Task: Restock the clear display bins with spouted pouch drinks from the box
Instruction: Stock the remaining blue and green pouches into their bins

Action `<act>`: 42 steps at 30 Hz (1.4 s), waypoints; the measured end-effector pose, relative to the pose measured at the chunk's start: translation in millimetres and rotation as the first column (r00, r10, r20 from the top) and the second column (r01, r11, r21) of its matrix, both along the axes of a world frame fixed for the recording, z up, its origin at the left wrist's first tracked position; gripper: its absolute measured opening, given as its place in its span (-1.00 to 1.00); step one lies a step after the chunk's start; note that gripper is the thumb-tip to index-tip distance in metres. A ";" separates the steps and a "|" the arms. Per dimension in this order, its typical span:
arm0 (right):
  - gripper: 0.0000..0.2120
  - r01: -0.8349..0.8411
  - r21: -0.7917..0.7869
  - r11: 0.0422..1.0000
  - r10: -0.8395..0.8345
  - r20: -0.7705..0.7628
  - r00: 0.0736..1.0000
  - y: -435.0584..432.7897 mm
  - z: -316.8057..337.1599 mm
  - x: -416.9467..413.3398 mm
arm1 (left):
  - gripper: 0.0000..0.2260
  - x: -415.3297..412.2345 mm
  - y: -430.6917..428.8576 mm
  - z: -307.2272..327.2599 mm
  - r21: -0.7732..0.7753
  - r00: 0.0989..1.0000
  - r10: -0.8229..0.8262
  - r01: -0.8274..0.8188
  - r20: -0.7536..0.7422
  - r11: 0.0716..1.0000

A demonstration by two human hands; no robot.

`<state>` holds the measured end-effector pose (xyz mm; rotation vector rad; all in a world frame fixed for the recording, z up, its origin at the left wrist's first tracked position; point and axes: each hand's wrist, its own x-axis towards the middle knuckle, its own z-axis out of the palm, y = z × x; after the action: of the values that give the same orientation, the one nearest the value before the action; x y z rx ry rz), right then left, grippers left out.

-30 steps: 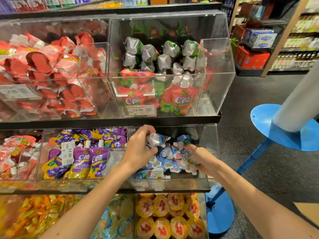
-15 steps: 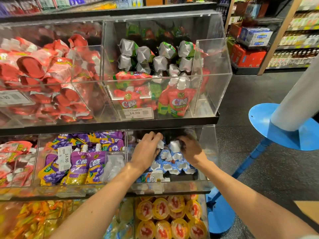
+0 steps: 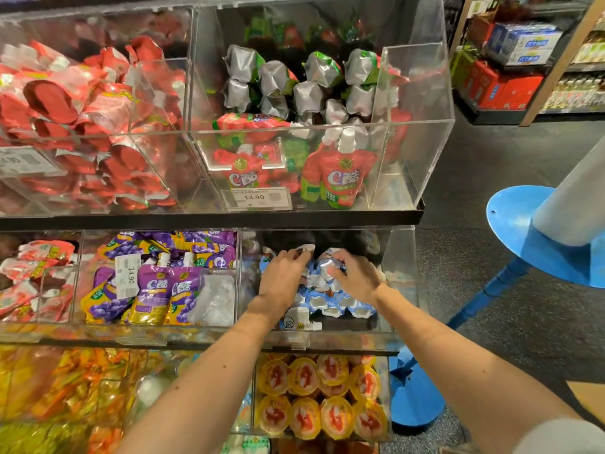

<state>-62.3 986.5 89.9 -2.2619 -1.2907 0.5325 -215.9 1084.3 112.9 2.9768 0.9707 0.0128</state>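
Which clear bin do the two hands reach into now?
The right bin on the middle shelf, with blue-white pouches: the left hand and right hand grip them. The neighbour holds purple pouches.

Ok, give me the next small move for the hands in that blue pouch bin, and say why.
Probably press the two held pouches down into the pile and let go: left hand and right hand each grip one atop the blue pouches in the bin, close under the shelf.

Head camera faces forward and down, close to the bins [image 3: 398, 276].
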 end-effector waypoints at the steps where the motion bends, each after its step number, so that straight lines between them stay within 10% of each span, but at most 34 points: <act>1: -0.66 -0.004 -0.014 1.000 0.004 0.010 1.000 0.1 0.4 -1.1 | -0.53 1.5 -1.0 2.2 -0.013 1.000 0.018 -0.018 0.001 1.000; 6: -0.49 -0.099 -0.142 0.985 0.098 -0.015 0.995 -1.7 6.0 -2.5 | -0.66 0.4 -4.1 18.1 -0.180 0.992 0.127 -0.128 -0.015 0.975; 10: -0.40 -0.070 0.009 0.998 0.070 -0.094 0.993 -33.9 27.7 -18.4 | -0.65 -10.4 -34.7 37.3 -0.382 0.941 0.215 -0.103 0.262 0.918; 15: -0.91 0.151 0.376 0.914 -0.084 -0.189 0.978 -145.5 56.7 -56.7 | -0.93 -19.7 -115.0 60.0 -0.467 0.742 0.211 0.154 0.637 0.870; 20: -0.82 0.661 0.341 0.669 -0.589 -0.300 0.751 -298.5 37.0 -92.4 | -0.94 24.4 -239.6 44.4 -0.597 0.685 0.150 0.481 0.713 0.642; 26: -0.93 0.952 0.097 0.289 -0.907 -0.291 0.305 -479.3 -9.4 -122.4 | -0.92 88.7 -426.1 -7.7 -0.699 0.744 -0.382 0.659 0.549 0.278; 30: -0.92 0.999 -0.016 0.045 -0.957 -0.286 0.039 -567.9 -42.3 -126.9 | -0.77 126.5 -512.1 -48.7 -0.743 0.632 -0.708 0.628 0.314 0.231; 36: -0.93 0.975 -0.189 -0.118 -0.955 -0.247 -0.163 -656.7 -101.6 -90.8 | -0.88 210.1 -590.1 -117.1 -0.641 0.476 -0.879 0.668 -0.023 0.378; 42: -0.94 0.857 -0.514 -0.040 -0.894 -0.365 -0.261 -701.4 -193.7 -17.2 | -0.78 286.5 -634.0 -192.3 -0.739 0.533 -0.799 0.413 -0.279 0.533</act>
<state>-79.5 285.2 -103.8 -1.9631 0.9881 0.5862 70.6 450.3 -79.4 2.4884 -0.2649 -1.0881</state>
